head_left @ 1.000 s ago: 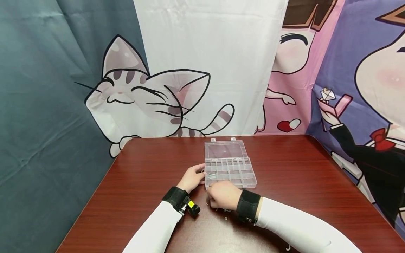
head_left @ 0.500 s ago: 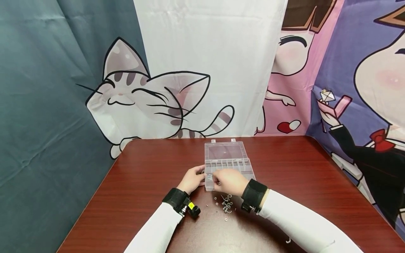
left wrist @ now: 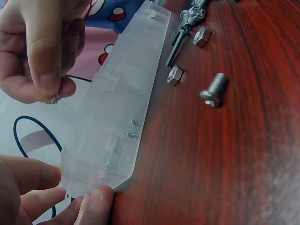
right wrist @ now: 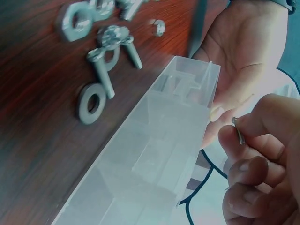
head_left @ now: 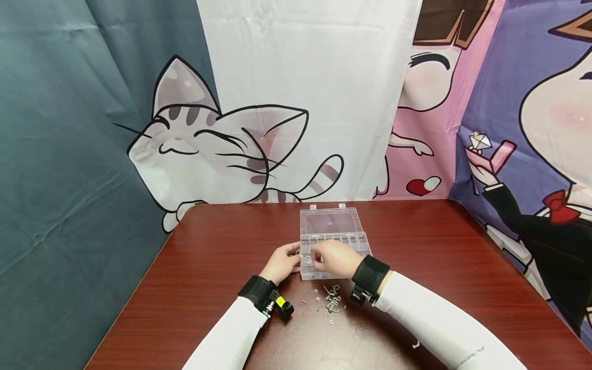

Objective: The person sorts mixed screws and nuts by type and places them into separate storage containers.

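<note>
A clear plastic compartment box [head_left: 329,223] lies on the table with its lid folded back. My left hand [head_left: 280,264] grips the box's left end, with thumb and fingers around its corner in the left wrist view. My right hand [head_left: 337,258] is above the box's left compartments and hides several of them. Between right thumb and forefinger I pinch a small screw [right wrist: 236,125], its head showing in the right wrist view. Through the cloudy wall in the left wrist view, screws [left wrist: 111,151] show inside an end compartment.
In front of the box lies a loose pile of screws, nuts and washers [head_left: 332,301]. Close to the box are a flat washer [right wrist: 91,104], a hex nut [left wrist: 201,36] and a short screw [left wrist: 215,89]. A printed cloth [head_left: 277,61] hangs behind the table.
From the pile in front of the box, my right hand has moved forward over the left compartments, uncovering the pile. My left hand has stayed at the box's left end.
</note>
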Available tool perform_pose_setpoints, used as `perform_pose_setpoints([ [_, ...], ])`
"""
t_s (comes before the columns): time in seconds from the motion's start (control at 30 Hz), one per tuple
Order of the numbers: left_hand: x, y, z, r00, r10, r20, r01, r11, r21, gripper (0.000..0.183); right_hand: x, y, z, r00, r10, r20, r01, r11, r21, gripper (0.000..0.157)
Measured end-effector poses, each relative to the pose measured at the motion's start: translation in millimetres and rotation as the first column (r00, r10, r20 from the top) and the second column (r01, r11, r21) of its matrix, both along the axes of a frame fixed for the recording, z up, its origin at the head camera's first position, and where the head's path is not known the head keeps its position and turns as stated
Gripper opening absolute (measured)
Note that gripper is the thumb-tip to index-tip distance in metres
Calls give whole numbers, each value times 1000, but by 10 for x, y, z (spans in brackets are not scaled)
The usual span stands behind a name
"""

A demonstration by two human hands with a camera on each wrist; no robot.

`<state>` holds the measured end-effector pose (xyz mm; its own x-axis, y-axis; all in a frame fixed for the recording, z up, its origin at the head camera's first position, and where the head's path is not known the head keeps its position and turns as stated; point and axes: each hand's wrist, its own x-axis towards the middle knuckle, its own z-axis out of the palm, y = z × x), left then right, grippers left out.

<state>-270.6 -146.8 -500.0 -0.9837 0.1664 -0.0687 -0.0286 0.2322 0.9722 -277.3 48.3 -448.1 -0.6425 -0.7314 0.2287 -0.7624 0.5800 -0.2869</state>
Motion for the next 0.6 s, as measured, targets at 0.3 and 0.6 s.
perform_pose_setpoints([
  [0.3, 12, -24, -23, 1000, -12, -23, 12, 1000, -18, 48, 0, -99, 19, 1000, 13, 14, -13, 999, 42, 14],
  [0.6, 10, -21, -14, 1000, -10, -8, 10, 1000, -14, 47, -1, -184, -77, 1000, 10, -21, -7, 994, 106, 15],
])
